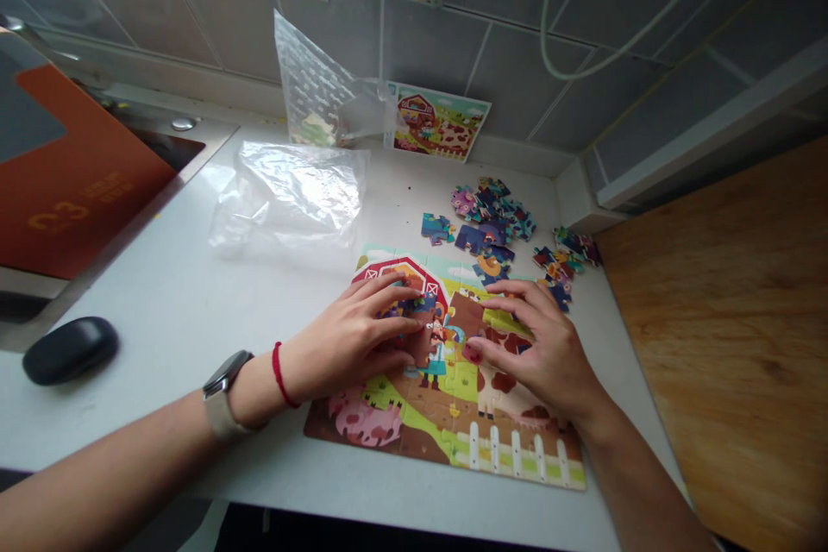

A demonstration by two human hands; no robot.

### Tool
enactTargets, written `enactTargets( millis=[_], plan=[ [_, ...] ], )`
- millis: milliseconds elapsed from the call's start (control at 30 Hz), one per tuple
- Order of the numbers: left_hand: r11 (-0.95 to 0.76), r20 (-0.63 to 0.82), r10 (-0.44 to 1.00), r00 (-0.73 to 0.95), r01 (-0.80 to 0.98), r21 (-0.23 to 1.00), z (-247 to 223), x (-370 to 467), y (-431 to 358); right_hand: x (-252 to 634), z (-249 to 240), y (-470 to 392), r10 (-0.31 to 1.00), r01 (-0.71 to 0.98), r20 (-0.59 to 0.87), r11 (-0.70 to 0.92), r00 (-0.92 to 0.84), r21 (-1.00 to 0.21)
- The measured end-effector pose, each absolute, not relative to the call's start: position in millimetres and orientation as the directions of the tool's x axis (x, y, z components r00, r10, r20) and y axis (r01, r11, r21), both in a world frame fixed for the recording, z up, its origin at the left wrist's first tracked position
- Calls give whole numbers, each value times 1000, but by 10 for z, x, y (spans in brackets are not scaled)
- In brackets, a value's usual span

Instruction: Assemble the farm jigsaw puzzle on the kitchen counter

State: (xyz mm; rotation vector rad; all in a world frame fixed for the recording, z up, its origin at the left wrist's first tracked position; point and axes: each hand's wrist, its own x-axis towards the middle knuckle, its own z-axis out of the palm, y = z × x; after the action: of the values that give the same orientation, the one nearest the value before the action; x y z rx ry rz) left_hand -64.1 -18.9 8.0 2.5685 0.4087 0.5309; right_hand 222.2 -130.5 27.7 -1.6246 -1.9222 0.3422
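A farm jigsaw puzzle, with a barn, pigs, a cow and a white fence, lies joined together on the white counter under both hands. My left hand curls over its left half, with dark blue and brown puzzle pieces at its fingertips and thumb. Part of these pieces is hidden by the fingers. Over the cow, my right hand bends thumb and fingers around a brown puzzle piece. Beyond the puzzle sits a heap of loose, mostly blue pieces, with a smaller group to its right.
A picture card leans on the tiled wall beside a clear bag with pieces inside. Another crumpled plastic bag lies in front. At left are a black mouse and an orange box; a wooden board stands right.
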Motion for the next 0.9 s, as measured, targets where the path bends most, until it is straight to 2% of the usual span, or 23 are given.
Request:
enactTargets(
  millis=[300,567,900],
  plan=[
    [-869,242,244,939,101,484,146,-600,-503,2162,228,-1260,949,823,313,207,-38,-529],
    [-831,335,395,855,177,527,202,-609,-419,2126,210,-1264,967,826,248,184,-55,-532],
    [-855,243,354,903,207,475,141,-592,-428,2009,174,-1253,956,818,254,262,-148,-513]
  ],
)
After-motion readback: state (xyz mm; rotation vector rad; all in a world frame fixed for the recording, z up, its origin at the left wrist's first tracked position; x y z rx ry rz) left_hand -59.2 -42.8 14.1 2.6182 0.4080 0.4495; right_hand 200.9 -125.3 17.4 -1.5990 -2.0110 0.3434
